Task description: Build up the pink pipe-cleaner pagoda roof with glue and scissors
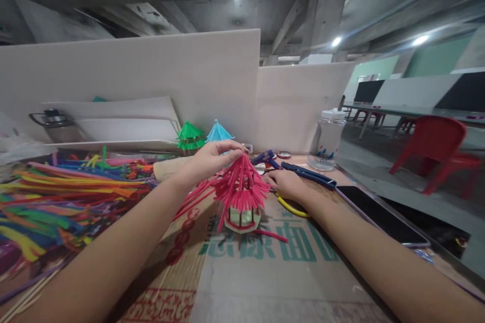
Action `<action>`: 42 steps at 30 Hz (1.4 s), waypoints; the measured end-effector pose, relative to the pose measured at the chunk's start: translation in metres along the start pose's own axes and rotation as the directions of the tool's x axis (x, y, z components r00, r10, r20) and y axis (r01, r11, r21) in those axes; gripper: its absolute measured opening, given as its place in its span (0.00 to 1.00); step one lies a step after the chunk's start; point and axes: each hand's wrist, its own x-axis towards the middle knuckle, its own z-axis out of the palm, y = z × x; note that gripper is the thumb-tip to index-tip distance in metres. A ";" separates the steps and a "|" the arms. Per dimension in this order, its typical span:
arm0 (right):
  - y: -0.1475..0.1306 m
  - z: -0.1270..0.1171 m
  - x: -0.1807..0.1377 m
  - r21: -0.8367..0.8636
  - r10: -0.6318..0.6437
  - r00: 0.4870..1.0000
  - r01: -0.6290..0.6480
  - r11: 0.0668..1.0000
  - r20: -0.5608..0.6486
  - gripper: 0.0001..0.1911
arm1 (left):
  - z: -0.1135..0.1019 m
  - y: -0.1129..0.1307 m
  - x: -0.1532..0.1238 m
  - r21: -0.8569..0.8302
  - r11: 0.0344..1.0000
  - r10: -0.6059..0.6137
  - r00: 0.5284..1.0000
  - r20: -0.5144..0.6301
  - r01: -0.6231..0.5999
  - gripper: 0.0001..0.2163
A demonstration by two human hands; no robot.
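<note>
A small pink pavilion model (242, 189) made of pipe cleaners stands upright on the board in front of me. It has a two-tiered fringed roof, thin dark posts and a pale base edged in pink. My left hand (215, 159) reaches over its peak, thumb and fingers closed around the tip. Just right of the roof, my right hand (286, 182) is low at the table with curled fingers; what they hold, if anything, is hidden. Below that hand lies a yellow curved tool handle (292, 208). A loose pink pipe cleaner (273, 235) lies by the base.
Colourful pipe cleaners (76, 186) are heaped at left. Behind stand a green model (190, 136) and a blue model (219, 131). A blue glue gun (268, 158), a dark blue long-handled tool (310, 175), a water bottle (326, 141) and a phone (381, 216) lie or stand to the right.
</note>
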 end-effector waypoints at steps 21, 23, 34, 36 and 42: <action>-0.003 -0.004 -0.001 -0.011 0.035 0.999 -0.035 0.999 0.041 0.21 | 0.001 0.016 -0.006 0.112 0.993 -0.018 1.000 0.001 0.017 0.16; -0.003 -0.004 -0.001 -0.016 0.033 0.999 -0.032 0.999 0.039 0.21 | 0.000 0.018 -0.006 0.117 0.993 -0.021 1.000 -0.003 0.021 0.15; -0.004 -0.005 -0.002 -0.014 0.043 0.997 -0.042 0.999 0.060 0.21 | 0.000 0.014 -0.006 0.042 0.999 -0.006 0.999 0.040 0.004 0.15; -0.004 -0.005 -0.002 -0.009 0.046 0.997 -0.045 0.999 0.067 0.21 | 0.001 0.015 -0.006 0.072 0.997 -0.031 0.999 0.025 0.029 0.15; -0.005 -0.007 -0.003 -0.003 0.057 0.995 -0.057 0.998 0.085 0.20 | 0.002 0.035 -0.015 0.553 0.818 0.286 0.946 -0.153 -0.158 0.10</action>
